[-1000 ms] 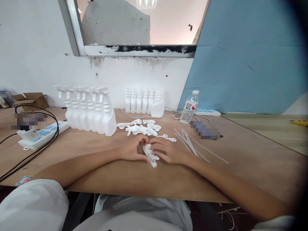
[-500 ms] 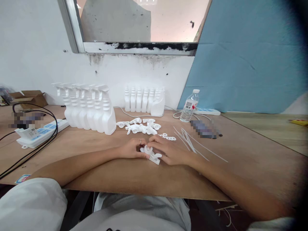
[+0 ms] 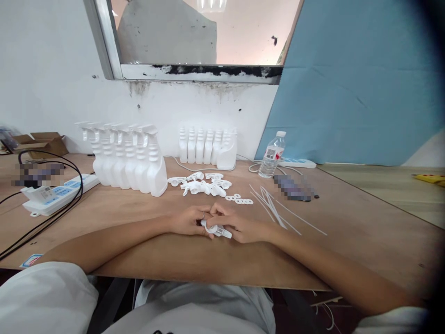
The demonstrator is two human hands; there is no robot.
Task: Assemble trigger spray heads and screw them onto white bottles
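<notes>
A white trigger spray head [image 3: 218,230] is gripped between both my hands, low above the front of the table. My left hand [image 3: 190,221] closes on its collar end from the left, a ring on one finger. From the right, my right hand [image 3: 239,224] has its fingers closed over the top of the same piece, hiding part of it. Just beyond my hands lies a pile of loose white spray heads [image 3: 203,186]. Several flat white ring washers [image 3: 239,199] lie beside the pile, and thin white tubes [image 3: 273,206] are spread to the right.
At the left stand white bottles fitted with spray heads [image 3: 128,160]; headless bottles [image 3: 208,146] stand by the wall. A water bottle [image 3: 273,155] is at the back right near a blurred dark object [image 3: 292,188]. A power strip [image 3: 60,192] and black cables lie left.
The spray head has turned in my hands, its open collar no longer facing up as before. My right fingers have shifted over it. The pile, washers and tubes lie as they did.
</notes>
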